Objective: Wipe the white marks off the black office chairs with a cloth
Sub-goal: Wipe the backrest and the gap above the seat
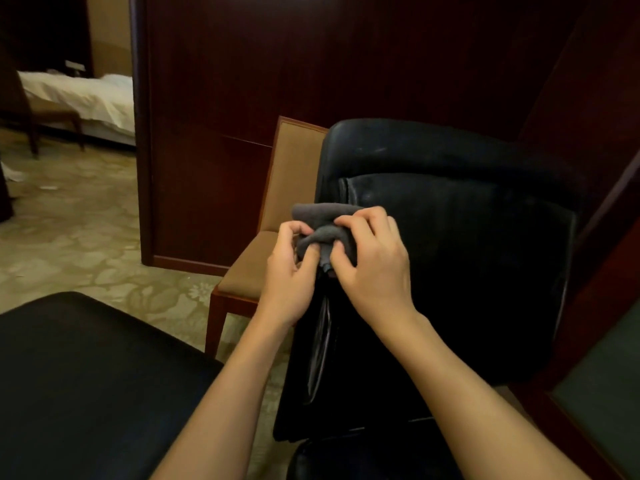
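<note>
A black office chair (467, 244) fills the centre right, its padded backrest facing me with faint pale scuffs near the top. A bunched grey cloth (320, 221) sits in front of the backrest's left edge. My left hand (289, 265) pinches the cloth from the left with curled fingers. My right hand (370, 261) grips it from the right, fingers folded over the fabric. A second black chair surface (79, 382) lies at the lower left, under my left forearm.
A wooden chair (273, 216) with tan upholstery stands just left of the office chair. Dark wood panelling (242, 81) rises behind. A wooden desk edge (602, 358) runs down the right. Patterned carpet (79, 244) spreads left toward a bed (86, 95) beyond a doorway.
</note>
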The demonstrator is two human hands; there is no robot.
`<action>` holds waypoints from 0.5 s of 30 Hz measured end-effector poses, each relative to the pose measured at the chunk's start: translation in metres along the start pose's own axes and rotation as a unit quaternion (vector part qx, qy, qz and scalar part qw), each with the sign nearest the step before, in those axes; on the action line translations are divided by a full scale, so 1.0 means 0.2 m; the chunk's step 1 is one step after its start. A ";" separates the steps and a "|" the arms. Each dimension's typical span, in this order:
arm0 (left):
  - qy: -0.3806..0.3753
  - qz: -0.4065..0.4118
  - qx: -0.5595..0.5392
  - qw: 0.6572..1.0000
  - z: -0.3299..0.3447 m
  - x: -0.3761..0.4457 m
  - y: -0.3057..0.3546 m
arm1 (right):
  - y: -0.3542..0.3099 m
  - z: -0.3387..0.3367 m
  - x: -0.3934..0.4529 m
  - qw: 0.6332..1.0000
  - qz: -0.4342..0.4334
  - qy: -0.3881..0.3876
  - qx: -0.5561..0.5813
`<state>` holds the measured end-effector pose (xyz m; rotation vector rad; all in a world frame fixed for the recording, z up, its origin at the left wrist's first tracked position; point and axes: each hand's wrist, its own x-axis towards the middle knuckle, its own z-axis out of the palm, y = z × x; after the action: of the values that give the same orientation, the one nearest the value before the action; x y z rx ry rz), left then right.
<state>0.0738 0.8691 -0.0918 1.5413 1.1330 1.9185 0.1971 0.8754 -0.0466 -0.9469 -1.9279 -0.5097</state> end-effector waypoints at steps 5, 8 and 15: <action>0.008 0.047 0.084 0.995 -0.11 -0.10 0.08 | -0.08 -0.06 -0.03 0.999 -0.037 0.012 0.028; 0.041 0.102 0.171 0.979 -0.16 -0.13 0.17 | -0.12 -0.10 0.01 0.995 -0.071 0.049 0.058; 0.149 0.111 0.273 0.944 -0.09 0.09 0.58 | -0.07 -0.20 0.38 0.980 -0.083 0.113 0.142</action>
<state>0.0704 0.8098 0.0106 1.7484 1.8140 2.1564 0.1842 0.8713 0.0402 -0.5246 -1.8211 -0.4043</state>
